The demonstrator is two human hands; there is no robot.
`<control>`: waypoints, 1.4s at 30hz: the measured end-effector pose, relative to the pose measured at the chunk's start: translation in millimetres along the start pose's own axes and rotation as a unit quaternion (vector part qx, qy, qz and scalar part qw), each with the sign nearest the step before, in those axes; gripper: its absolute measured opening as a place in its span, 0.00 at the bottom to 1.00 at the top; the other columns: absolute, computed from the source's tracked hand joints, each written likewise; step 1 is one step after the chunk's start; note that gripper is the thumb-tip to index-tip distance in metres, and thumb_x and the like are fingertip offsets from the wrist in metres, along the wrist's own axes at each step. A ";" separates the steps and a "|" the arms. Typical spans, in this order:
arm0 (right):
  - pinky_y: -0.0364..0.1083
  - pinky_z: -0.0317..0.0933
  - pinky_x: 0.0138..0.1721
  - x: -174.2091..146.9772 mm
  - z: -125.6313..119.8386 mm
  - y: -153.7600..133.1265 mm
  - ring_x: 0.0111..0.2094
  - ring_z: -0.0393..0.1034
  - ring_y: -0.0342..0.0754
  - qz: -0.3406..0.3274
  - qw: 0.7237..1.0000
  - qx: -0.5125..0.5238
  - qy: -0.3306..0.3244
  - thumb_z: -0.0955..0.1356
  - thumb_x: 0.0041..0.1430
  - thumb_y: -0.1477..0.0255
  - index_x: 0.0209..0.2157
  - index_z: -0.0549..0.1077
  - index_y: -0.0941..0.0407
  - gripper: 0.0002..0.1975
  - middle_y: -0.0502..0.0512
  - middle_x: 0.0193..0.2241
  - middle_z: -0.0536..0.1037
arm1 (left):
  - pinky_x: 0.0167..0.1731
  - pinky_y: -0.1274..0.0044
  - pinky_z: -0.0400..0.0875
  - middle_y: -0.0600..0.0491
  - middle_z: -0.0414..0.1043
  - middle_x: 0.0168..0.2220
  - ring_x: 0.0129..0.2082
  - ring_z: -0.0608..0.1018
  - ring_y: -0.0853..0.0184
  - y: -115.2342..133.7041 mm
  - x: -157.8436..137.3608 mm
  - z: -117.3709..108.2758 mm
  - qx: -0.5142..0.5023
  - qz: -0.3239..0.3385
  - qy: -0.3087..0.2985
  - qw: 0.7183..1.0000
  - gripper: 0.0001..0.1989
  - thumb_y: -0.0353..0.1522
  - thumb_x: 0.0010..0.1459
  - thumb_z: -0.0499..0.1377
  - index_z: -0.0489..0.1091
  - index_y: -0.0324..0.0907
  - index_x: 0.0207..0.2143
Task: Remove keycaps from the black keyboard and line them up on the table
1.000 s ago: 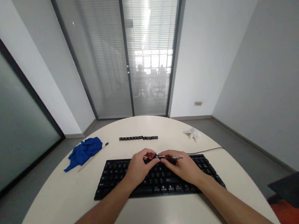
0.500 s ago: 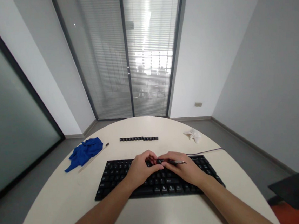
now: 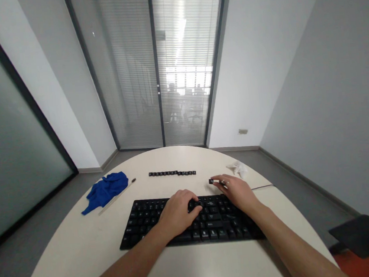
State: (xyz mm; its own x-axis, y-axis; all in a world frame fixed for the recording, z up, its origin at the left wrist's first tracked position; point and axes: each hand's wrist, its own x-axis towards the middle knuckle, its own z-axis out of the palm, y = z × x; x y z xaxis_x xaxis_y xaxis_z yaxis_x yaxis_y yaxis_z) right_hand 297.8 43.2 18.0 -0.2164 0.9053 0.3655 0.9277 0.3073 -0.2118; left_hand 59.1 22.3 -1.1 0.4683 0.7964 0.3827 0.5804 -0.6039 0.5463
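A black keyboard point(image 3: 212, 223) lies on the table in front of me. My left hand point(image 3: 179, 212) rests over its upper middle keys, thumb and forefinger apart with nothing between them. Just beyond the keyboard's back edge, my right hand point(image 3: 237, 190) pinches a small black keycap point(image 3: 211, 181) at its fingertips. Part of a slim tool with a metallic glint point(image 3: 224, 182) shows among the same fingers; its kind is unclear. Several loose black keycaps point(image 3: 171, 173) stand in a row farther back on the table.
To the left are a crumpled blue cloth point(image 3: 109, 189) and a thin dark-tipped brush point(image 3: 118, 196). A crumpled white tissue point(image 3: 238, 168) lies at the back right, near the keyboard's cable point(image 3: 263, 186). A chair point(image 3: 365, 234) stands beyond the round table's point(image 3: 184, 269) right edge.
My right hand has lifted off the keyboard and moved back and right with the keycap, away from my left hand. The left hand stays over the keys, its thumb and forefinger now free.
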 end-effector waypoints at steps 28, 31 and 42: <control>0.45 0.61 0.43 75.1 45.4 -0.3 0.47 0.70 0.51 0.048 0.989 -0.108 -0.089 0.64 0.64 0.67 0.48 0.75 0.48 0.14 0.57 0.43 0.78 | 0.44 0.70 0.67 0.52 0.74 0.38 0.42 0.73 0.61 1.0 0.9 -0.8 -0.001 0.010 -0.001 1.000 0.04 0.31 0.56 0.61 0.70 0.44 0.35; 0.44 0.61 0.42 75.5 47.9 0.1 0.46 0.70 0.51 0.051 0.990 -0.104 -0.085 0.64 0.64 0.67 0.49 0.75 0.49 0.14 0.57 0.44 0.77 | 0.44 0.69 0.67 0.52 0.74 0.38 0.42 0.73 0.61 0.5 1.0 -0.5 0.001 0.008 -0.004 1.000 0.04 0.32 0.56 0.61 0.70 0.44 0.35; 0.44 0.61 0.42 75.3 52.4 0.9 0.48 0.69 0.52 0.051 0.991 -0.093 -0.078 0.65 0.63 0.66 0.52 0.72 0.49 0.16 0.57 0.45 0.77 | 0.45 0.69 0.67 0.51 0.73 0.38 0.42 0.73 0.60 0.8 0.9 -1.5 0.001 0.006 -0.008 1.000 0.04 0.32 0.56 0.60 0.70 0.44 0.35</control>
State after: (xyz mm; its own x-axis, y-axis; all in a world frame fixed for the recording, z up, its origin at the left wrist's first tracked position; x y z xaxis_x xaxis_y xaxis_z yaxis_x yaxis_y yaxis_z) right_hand 266.4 127.1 -2.1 -0.1497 0.9675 0.2037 0.9840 0.1660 -0.0652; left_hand 59.0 22.6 0.8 0.4851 0.7890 0.3771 0.5765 -0.6128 0.5406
